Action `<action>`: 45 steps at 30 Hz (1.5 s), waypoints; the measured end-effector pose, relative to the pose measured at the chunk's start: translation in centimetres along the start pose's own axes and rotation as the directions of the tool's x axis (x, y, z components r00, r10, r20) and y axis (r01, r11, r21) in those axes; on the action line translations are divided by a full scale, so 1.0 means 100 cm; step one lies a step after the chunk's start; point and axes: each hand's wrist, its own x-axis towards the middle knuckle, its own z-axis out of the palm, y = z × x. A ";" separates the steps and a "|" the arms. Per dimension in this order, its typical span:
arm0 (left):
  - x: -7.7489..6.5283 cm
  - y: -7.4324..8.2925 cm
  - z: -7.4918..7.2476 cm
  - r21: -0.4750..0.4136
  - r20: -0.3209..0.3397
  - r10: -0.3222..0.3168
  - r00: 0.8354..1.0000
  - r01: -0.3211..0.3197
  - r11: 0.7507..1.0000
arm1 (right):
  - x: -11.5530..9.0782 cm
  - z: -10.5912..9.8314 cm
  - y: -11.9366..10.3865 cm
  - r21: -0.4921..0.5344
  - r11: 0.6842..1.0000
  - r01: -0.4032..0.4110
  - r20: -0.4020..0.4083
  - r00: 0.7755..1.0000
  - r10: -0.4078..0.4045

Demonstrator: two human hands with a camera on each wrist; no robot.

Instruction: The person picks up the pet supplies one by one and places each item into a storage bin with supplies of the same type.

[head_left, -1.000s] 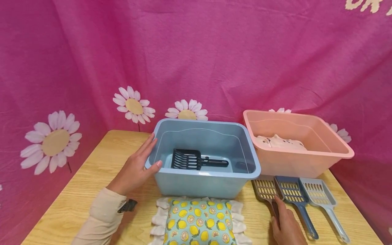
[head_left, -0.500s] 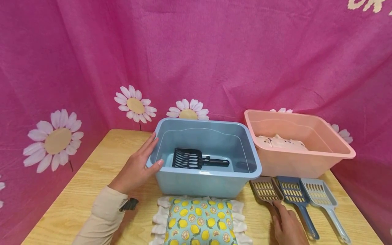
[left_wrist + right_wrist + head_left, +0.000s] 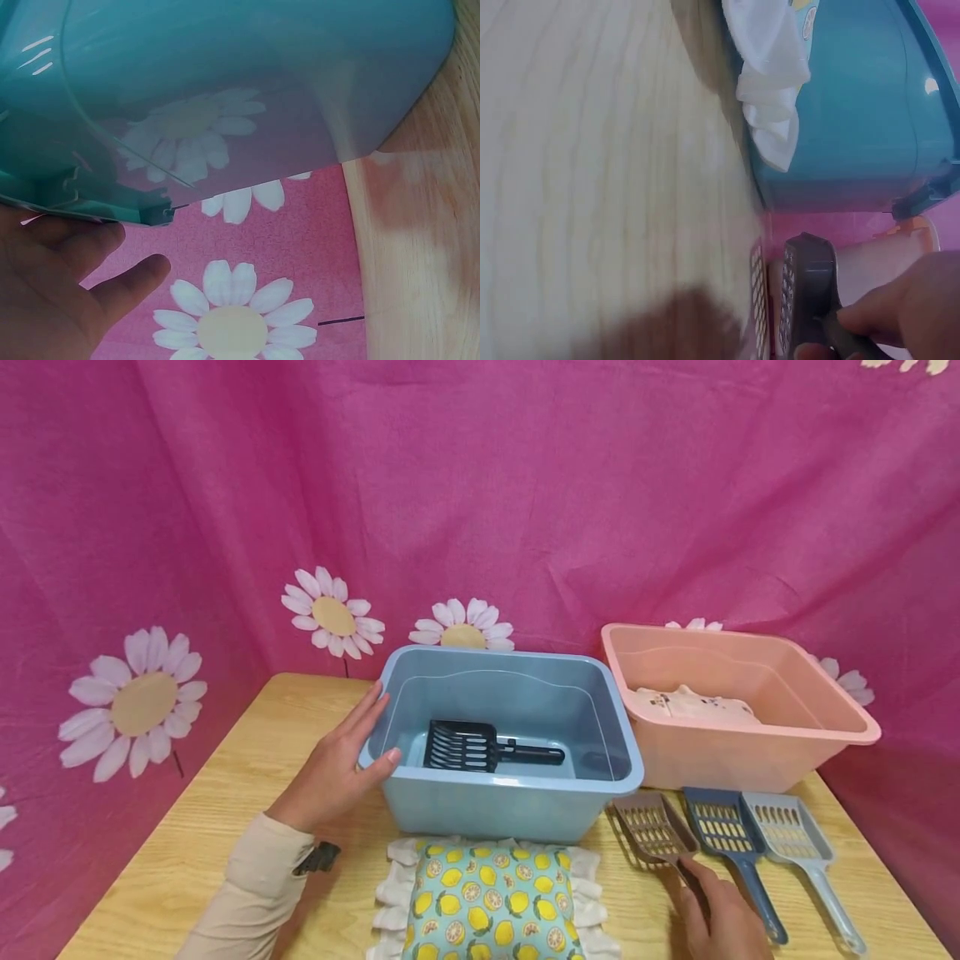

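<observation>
My left hand (image 3: pixel 333 772) rests on the left rim of a blue plastic bin (image 3: pixel 480 810), its fingers extended and thumb over the near corner. Inside the bin lies a black slotted litter scoop (image 3: pixel 468 747). My right hand (image 3: pixel 720 914) pinches the handle of a brown litter scoop (image 3: pixel 651 828), whose head is tilted and lifted off the table. In the right wrist view the brown scoop (image 3: pixel 810 289) is seen edge-on, with part of the handle hidden by the hand. A dark blue litter scoop (image 3: pixel 723 825) and a grey litter scoop (image 3: pixel 787 831) lie just right of it.
A pink bin (image 3: pixel 720 756) holding a pale patterned cloth item (image 3: pixel 693 705) stands at the back right. A lemon-print pillow (image 3: pixel 487 902) with white ruffles lies before the blue bin. The wooden table (image 3: pixel 187 860) meets a magenta daisy-print cloth (image 3: pixel 480 510) behind.
The right hand has moved slightly right and gripped the brown scoop's handle. Its head, flat on the table earlier, is now raised and tilted. My left hand stays at the blue bin's rim.
</observation>
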 end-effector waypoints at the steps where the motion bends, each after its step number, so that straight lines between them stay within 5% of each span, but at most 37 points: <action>1: 0.000 0.000 0.000 0.000 -0.002 0.001 1.000 -0.001 1.000 | -0.001 -0.001 0.000 0.000 1.000 0.006 -0.019 1.000 -0.006; 4: 0.000 -0.001 0.000 0.005 -0.008 0.004 1.000 -0.004 1.000 | -0.004 0.001 0.000 -0.009 0.997 0.076 -0.166 0.983 -0.076; 8: 0.000 -0.003 0.000 0.011 -0.016 0.007 1.000 -0.007 1.000 | -0.008 0.005 -0.001 -0.046 0.982 0.182 -0.365 0.912 -0.186; 24: 0.000 -0.002 -0.002 0.011 -0.014 -0.001 1.000 0.001 1.000 | -0.011 0.004 -0.012 -0.013 0.990 0.144 -0.547 0.827 -0.127; 34: -0.002 -0.004 0.002 0.006 -0.024 0.009 1.000 -0.009 1.000 | -0.013 -0.001 -0.015 0.006 0.994 0.106 -0.560 0.824 -0.084; 45: 0.001 -0.004 0.003 0.014 -0.011 0.005 1.000 -0.004 1.000 | -0.014 -0.004 -0.010 -0.040 0.976 0.213 -0.675 0.715 -0.184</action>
